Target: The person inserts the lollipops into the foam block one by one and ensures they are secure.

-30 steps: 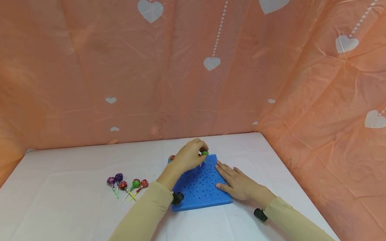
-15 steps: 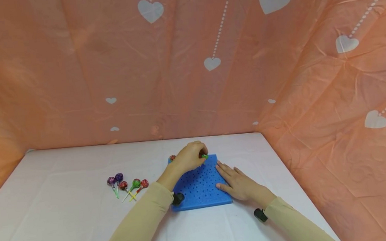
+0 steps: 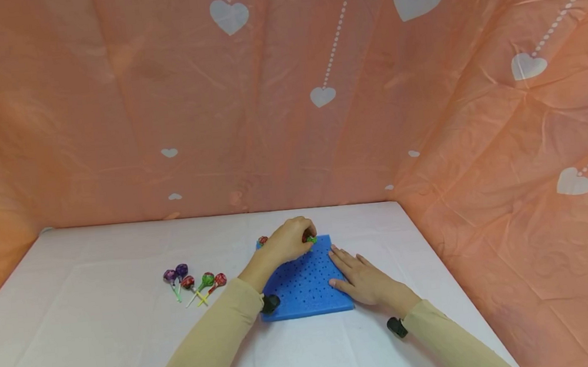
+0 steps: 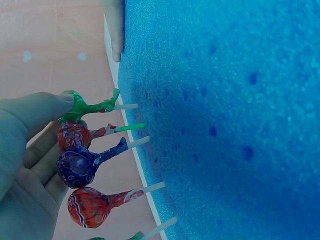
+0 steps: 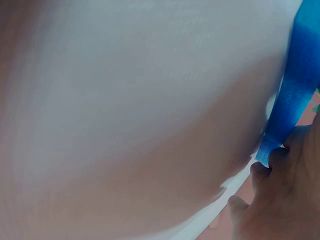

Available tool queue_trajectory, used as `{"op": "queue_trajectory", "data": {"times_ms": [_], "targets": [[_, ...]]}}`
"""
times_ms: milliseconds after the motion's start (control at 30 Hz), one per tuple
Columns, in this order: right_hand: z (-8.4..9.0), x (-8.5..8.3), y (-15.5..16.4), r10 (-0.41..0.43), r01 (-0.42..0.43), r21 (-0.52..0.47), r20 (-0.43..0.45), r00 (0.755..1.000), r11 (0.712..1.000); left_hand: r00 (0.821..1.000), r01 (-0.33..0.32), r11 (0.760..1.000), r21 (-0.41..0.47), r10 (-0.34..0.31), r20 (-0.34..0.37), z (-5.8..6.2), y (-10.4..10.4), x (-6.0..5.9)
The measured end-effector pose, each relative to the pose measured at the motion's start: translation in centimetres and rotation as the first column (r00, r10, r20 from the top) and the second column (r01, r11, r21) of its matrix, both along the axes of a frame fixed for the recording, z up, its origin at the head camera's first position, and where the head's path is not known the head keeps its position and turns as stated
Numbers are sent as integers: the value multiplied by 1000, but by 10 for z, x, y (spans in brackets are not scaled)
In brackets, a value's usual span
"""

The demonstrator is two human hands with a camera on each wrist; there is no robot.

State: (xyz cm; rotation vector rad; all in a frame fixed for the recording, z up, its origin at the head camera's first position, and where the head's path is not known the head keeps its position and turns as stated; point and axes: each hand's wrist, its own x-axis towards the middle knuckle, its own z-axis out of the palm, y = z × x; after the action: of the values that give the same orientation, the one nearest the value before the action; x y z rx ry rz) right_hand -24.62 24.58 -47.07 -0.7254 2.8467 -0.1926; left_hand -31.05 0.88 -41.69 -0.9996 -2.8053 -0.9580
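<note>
My left hand [image 3: 290, 240] reaches over the far edge of a blue foam block [image 3: 309, 288] dotted with small holes. Its thumb and fingers pinch the green-wrapped head of a lollipop [image 4: 76, 106], whose stick meets the foam. Beside it in the left wrist view, a row of lollipops stands in the foam: a red one [image 4: 75, 136] on a green stick, a dark blue one [image 4: 76, 166], another red one [image 4: 89, 207] and part of a green one. My right hand [image 3: 364, 280] rests with fingers extended along the block's right edge.
Left of the block, several loose lollipops lie on the white-covered table: purple ones [image 3: 169, 276], red ones [image 3: 220, 280] and a green one [image 3: 207, 279]. An orange curtain [image 3: 288, 119] with white hearts hangs behind and beside the table.
My left hand has lowered slightly with the green lollipop, bringing its head closer to the foam. The right hand has not moved.
</note>
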Motion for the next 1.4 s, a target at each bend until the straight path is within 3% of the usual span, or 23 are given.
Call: {"op": "queue_trajectory", "data": {"times_ms": [400,567,967,1400], "targets": [[-1,1,0,10,-10,-5,-13,1000,1000,999,16,1000,4,-16,-35,-3,-1,2],[-1,2,0,15,-15,-11,-14,1000,1000,998,23,999,49,-20,-59,-2,-3,6],[-1,1,0,-2,2,-3,-6,1000,1000,992,-86,979,184,102,-75,3,-25,18],[-2,1,2,0,0,-15,1,1000,1000,972,-186,934,305,220,-79,4,-78,31]]}}
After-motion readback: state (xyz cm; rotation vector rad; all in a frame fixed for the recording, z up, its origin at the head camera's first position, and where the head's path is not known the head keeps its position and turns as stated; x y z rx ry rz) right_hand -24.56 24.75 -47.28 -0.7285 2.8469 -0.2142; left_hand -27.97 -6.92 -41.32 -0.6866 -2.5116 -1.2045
